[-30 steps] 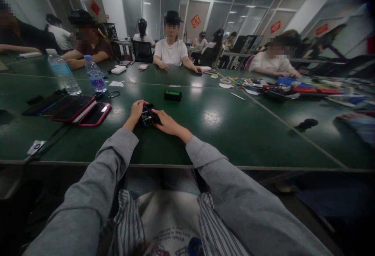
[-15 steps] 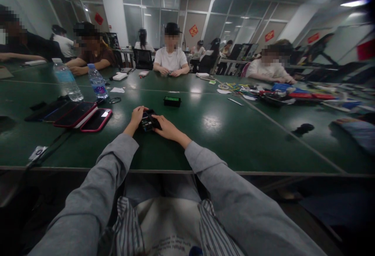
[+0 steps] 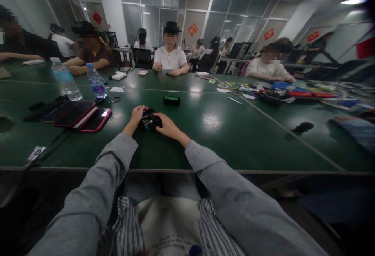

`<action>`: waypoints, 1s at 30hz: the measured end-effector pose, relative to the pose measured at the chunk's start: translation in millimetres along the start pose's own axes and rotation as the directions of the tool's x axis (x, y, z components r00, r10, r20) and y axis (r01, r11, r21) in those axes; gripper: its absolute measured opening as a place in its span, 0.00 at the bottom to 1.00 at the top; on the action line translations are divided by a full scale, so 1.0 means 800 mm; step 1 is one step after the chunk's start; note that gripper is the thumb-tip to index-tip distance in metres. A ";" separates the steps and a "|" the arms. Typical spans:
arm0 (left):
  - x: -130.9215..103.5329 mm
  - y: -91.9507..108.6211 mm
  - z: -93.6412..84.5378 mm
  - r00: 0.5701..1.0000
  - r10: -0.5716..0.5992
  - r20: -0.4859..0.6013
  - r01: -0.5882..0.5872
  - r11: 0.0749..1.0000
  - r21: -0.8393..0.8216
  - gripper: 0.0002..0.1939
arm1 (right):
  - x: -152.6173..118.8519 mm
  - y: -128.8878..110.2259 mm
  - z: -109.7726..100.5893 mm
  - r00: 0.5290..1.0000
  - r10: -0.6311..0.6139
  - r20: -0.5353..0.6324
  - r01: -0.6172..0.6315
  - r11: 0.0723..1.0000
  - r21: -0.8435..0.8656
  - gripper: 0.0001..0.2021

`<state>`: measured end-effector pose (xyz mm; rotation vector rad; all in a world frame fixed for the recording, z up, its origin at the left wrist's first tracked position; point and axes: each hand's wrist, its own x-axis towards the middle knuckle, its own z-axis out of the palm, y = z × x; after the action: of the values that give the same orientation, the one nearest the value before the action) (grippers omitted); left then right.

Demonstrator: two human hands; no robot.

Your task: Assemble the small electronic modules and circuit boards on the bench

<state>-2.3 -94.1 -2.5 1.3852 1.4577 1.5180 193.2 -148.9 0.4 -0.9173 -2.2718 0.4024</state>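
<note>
Low over the green table, my left hand (image 3: 135,120) is closed on the left side of a small black device with exposed circuitry (image 3: 147,122). At the device's right side, my right hand (image 3: 170,125) is closed with fingers and thumb around a dark piece (image 3: 158,121). Whether that piece is joined to the device or separate I cannot tell. Beyond both hands stands a black box with a green top (image 3: 172,100); neither hand touches it.
Phones with red edges (image 3: 95,120) lie to the left, with two plastic bottles (image 3: 97,81) behind them. A pen (image 3: 234,101), a small black object (image 3: 303,127) and a pile of cables and tools (image 3: 281,92) are to the right. Several people sit around.
My right hand has shifted slightly on the device, its fingers now gathered at the right side rather than stretched over the top. My left hand has stayed in place.
</note>
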 end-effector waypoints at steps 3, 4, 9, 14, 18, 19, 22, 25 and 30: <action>0.003 -0.004 0.001 1.000 -0.007 -0.002 0.006 1.000 -0.023 0.14 | 0.002 -0.001 -0.007 0.998 0.021 -0.052 -0.021 1.000 -0.008 0.27; 0.004 -0.006 0.001 1.000 -0.017 -0.001 0.017 0.999 -0.038 0.14 | 0.003 -0.002 -0.010 0.996 0.039 -0.079 -0.041 0.999 -0.016 0.26; 0.006 -0.010 0.003 0.998 -0.058 0.026 0.060 0.992 -0.109 0.13 | 0.004 -0.003 -0.018 0.972 0.112 -0.206 -0.132 0.987 -0.087 0.24; 0.005 -0.010 0.002 0.997 -0.068 0.032 0.072 0.991 -0.111 0.13 | 0.000 0.001 -0.018 0.968 0.192 -0.160 -0.215 0.966 -0.144 0.25; 0.003 -0.007 0.000 0.998 -0.044 0.039 0.048 0.993 -0.104 0.13 | 0.000 0.003 -0.012 0.970 0.221 -0.100 -0.233 0.962 -0.139 0.25; 0.003 -0.006 0.000 0.998 -0.041 0.037 0.045 0.994 -0.101 0.13 | 0.000 0.004 -0.011 0.970 0.223 -0.092 -0.235 0.962 -0.138 0.25; 0.001 -0.003 0.001 0.998 -0.047 0.028 0.050 0.994 -0.100 0.13 | 0.000 0.004 -0.008 0.969 0.232 -0.082 -0.242 0.959 -0.149 0.25; 0.000 0.000 0.002 0.998 -0.059 0.017 0.060 0.994 -0.093 0.12 | 0.000 0.004 -0.007 0.969 0.229 -0.090 -0.241 0.958 -0.158 0.25; -0.003 0.007 0.002 0.997 -0.082 0.012 0.083 0.994 -0.077 0.13 | -0.001 0.001 -0.008 0.969 0.224 -0.104 -0.238 0.958 -0.159 0.24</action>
<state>1.0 -97.1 1.7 1.2694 1.4182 1.4981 198.4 -148.8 4.4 -1.2707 -2.1520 0.2660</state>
